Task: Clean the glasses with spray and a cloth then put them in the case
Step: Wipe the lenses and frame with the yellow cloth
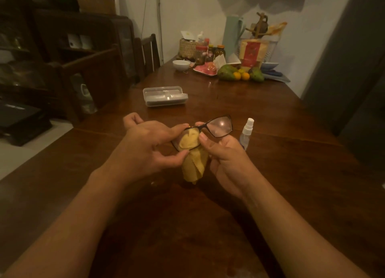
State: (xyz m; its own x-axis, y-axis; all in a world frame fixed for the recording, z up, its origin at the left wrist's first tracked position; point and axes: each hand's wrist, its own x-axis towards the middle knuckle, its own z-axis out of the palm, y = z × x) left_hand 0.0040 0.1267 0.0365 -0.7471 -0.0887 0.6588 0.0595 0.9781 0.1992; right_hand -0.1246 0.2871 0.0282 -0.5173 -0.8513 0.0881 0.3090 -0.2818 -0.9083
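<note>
Mid-frame, left hand (152, 144) pinches cloth (192, 152) on glasses (208, 130); right hand (220, 152) probably grips the bridge. Light, fragile: hold the rim.

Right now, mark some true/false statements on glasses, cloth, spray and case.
1. The black-framed glasses are held in both hands. True.
2. The yellow cloth lies flat on the wooden table. False: it is bunched against one lens, between the left hand and right hand.
3. The small clear spray bottle stands upright, unheld. True.
4. The translucent plastic case holds the glasses. False: it sits beyond the hands.
</note>
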